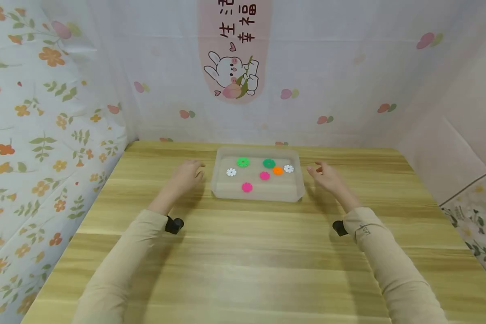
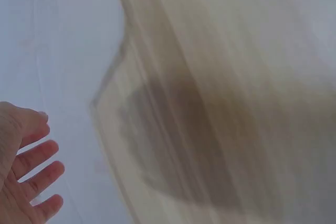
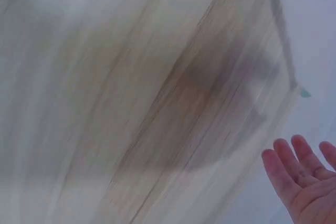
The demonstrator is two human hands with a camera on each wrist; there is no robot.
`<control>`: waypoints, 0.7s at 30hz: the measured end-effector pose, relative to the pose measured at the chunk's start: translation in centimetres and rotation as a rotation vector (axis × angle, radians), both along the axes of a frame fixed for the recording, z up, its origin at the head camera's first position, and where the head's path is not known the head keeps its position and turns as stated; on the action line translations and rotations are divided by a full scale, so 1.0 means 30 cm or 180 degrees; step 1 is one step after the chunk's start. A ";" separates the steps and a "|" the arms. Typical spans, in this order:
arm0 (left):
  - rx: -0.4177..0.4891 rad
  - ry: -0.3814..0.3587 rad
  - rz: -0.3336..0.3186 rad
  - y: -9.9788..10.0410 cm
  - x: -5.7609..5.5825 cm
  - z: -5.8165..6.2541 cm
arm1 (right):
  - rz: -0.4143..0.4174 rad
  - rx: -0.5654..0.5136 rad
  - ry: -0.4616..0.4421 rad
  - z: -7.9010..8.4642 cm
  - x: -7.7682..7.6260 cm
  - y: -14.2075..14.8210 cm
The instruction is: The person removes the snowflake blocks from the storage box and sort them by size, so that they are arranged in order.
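Observation:
A translucent white plastic tray [image 1: 230,192] lies near the table's back edge in the head view. Scattered inside it are notched snowflake discs: a light green one [image 1: 243,162], a dark green one [image 1: 269,163], an orange one [image 1: 278,170], two white and two pink. Just left of the tray hovers my left hand [image 1: 187,174], fingers relaxed and holding nothing. My right hand [image 1: 327,177] is beside the tray's right side, apart from it, its fingers loosely bent and its palm bare. Both wrist views show spread, unoccupied fingers; the tray and discs do not appear there.
The wooden table [image 1: 243,261] extends toward me and to both sides. A white printed cloth [image 1: 161,67] hangs behind it, with floral cloth at the left [image 1: 44,157] and more fabric at the right. Each wrist carries a small black device [image 1: 174,225].

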State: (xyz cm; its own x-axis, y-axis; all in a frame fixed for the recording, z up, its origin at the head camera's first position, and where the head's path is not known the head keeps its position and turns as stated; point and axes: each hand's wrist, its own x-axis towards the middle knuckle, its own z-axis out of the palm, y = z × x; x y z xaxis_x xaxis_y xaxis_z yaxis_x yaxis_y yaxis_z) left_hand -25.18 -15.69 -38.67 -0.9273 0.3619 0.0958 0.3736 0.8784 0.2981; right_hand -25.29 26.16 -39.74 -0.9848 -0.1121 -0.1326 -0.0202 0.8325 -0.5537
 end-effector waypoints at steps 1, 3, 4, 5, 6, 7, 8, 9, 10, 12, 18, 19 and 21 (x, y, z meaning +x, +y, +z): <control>0.0015 -0.0037 -0.0002 0.013 -0.005 0.002 | -0.0006 -0.0029 -0.0038 -0.004 -0.006 -0.008; 0.0060 -0.0078 -0.0042 0.039 -0.016 0.005 | -0.0017 -0.0079 -0.0119 -0.008 -0.014 -0.024; 0.0077 -0.0098 -0.0052 0.052 -0.023 0.006 | -0.0033 -0.0102 -0.0141 -0.010 -0.018 -0.031; 0.0120 -0.0123 -0.0065 0.065 -0.029 0.006 | -0.0057 -0.0128 -0.0175 -0.011 -0.022 -0.037; 0.0148 -0.0148 -0.0069 0.077 -0.037 0.005 | -0.0091 -0.0160 -0.0202 -0.012 -0.026 -0.043; 0.0181 -0.0178 -0.0066 0.087 -0.043 0.004 | -0.0114 -0.0222 -0.0236 -0.010 -0.028 -0.051; 0.0214 -0.0196 -0.0075 0.098 -0.049 0.004 | -0.0146 -0.0284 -0.0255 -0.007 -0.030 -0.058; 0.0229 -0.0212 -0.0086 0.108 -0.056 0.002 | -0.0182 -0.0356 -0.0269 -0.005 -0.033 -0.066; 0.0240 -0.0224 -0.0099 0.117 -0.062 0.000 | -0.0213 -0.0413 -0.0277 -0.004 -0.036 -0.072; 0.0261 -0.0222 -0.0161 0.138 -0.072 0.000 | -0.0285 -0.0593 -0.0315 -0.001 -0.039 -0.083; 0.0419 -0.0313 -0.0414 0.200 -0.096 -0.018 | -0.0509 -0.0948 -0.0407 -0.005 -0.050 -0.105; 0.0445 -0.0352 -0.0443 0.208 -0.109 -0.036 | -0.0560 -0.0992 -0.0419 -0.006 -0.050 -0.108; 0.0540 -0.0291 -0.0579 0.224 -0.147 -0.098 | -0.0641 -0.1072 -0.0423 -0.010 -0.052 -0.112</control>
